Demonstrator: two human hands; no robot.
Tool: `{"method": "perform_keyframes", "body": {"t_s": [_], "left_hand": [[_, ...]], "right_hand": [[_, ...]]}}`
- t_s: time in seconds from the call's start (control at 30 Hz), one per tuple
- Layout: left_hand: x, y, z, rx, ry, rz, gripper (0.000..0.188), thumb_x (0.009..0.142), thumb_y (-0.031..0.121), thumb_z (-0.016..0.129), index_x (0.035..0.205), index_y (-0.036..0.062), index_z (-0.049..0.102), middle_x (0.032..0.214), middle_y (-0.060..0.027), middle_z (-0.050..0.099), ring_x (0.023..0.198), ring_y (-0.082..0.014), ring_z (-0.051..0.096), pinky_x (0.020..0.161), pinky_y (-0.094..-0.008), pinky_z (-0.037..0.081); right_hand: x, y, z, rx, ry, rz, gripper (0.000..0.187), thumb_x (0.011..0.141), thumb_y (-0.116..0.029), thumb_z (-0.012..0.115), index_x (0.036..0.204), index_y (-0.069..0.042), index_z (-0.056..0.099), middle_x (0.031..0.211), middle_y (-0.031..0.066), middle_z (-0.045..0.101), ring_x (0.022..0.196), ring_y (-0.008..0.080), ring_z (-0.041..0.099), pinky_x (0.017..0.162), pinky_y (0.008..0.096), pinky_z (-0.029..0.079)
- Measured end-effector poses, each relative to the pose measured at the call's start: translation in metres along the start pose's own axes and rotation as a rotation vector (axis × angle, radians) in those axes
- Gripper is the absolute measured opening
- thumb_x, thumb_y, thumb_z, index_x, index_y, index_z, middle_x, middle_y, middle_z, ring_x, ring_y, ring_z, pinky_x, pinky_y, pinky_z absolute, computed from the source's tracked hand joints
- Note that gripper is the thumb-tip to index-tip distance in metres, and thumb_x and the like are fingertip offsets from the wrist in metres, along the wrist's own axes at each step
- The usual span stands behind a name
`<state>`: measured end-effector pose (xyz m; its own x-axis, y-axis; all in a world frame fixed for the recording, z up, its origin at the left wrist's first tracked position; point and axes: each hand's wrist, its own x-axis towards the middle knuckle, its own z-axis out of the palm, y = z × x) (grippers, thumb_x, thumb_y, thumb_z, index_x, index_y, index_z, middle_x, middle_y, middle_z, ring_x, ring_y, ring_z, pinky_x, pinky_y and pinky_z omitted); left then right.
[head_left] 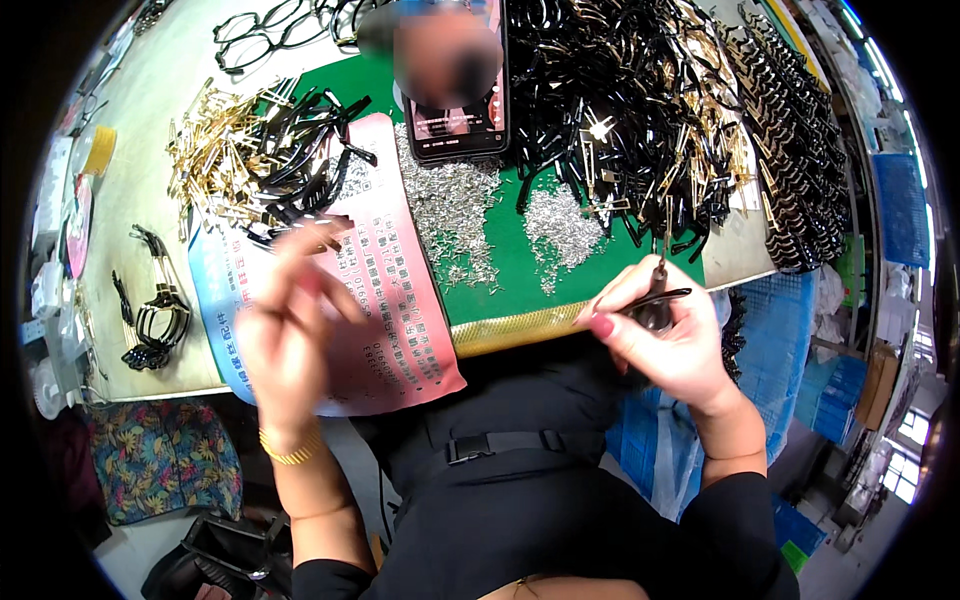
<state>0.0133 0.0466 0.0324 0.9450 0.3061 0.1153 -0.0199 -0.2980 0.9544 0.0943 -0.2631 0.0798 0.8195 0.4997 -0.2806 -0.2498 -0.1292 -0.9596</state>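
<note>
My left hand (290,350), smeared by motion, is over a pink and blue printed sheet (400,290) near the table's front edge. Its fingers are too blurred to show whether they hold anything. Beyond it lies a pile of gold and black eyeglass temples (225,150). My right hand (680,340) is closed around a small screwdriver (655,312), its thin shaft pointing up and away from me. A curved black piece, perhaps a temple tip, crosses the same fingers. Two heaps of tiny silver screws, the larger left one (450,220) and a smaller right one (562,228), lie between my hands.
A phone (458,135) stands behind the screws on a green mat (515,285). Many black temples (600,100) are heaped at the back right, with stacked rows (790,140) beyond. Black glasses frames (265,35) lie far left; a small bundle (160,310) sits near left.
</note>
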Motion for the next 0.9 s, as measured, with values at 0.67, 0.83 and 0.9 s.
{"method": "perform_keyframes", "body": {"t_s": [0.67, 0.83, 0.9], "left_hand": [[-0.058, 0.023, 0.089, 0.07, -0.365, 0.076, 0.016, 0.095, 0.005, 0.065, 0.11, 0.0048, 0.068, 0.086, -0.0095, 0.071, 0.069, -0.0276, 0.068, 0.061, -0.0352, 0.053], [-0.061, 0.009, 0.067, 0.068, -0.26, 0.013, 0.015, 0.1, 0.005, 0.058, 0.114, 0.0001, 0.063, 0.095, -0.0112, 0.073, 0.077, -0.0241, 0.07, 0.068, -0.0325, 0.055], [-0.063, 0.006, 0.072, -0.174, -0.215, -0.202, 0.022, 0.109, 0.013, 0.046, 0.118, -0.0032, 0.057, 0.101, -0.013, 0.075, 0.067, -0.0111, 0.063, 0.06, -0.0238, 0.05]], "right_hand": [[0.004, 0.02, 0.026, -0.222, -0.146, -0.089, 0.027, 0.096, -0.021, 0.073, 0.109, -0.001, 0.061, 0.098, 0.0066, 0.066, 0.072, 0.0125, 0.063, 0.062, 0.026, 0.05], [0.008, -0.004, -0.014, -1.005, -0.25, -0.05, 0.036, 0.094, -0.018, 0.067, 0.123, -0.005, 0.05, 0.106, 0.0141, 0.056, 0.087, 0.0337, 0.066, 0.067, 0.0403, 0.054], [0.009, -0.001, -0.014, -1.215, -0.205, -0.325, 0.022, 0.095, -0.01, 0.061, 0.116, -0.008, 0.055, 0.1, 0.0116, 0.053, 0.085, 0.0298, 0.066, 0.062, 0.0389, 0.054]]}}
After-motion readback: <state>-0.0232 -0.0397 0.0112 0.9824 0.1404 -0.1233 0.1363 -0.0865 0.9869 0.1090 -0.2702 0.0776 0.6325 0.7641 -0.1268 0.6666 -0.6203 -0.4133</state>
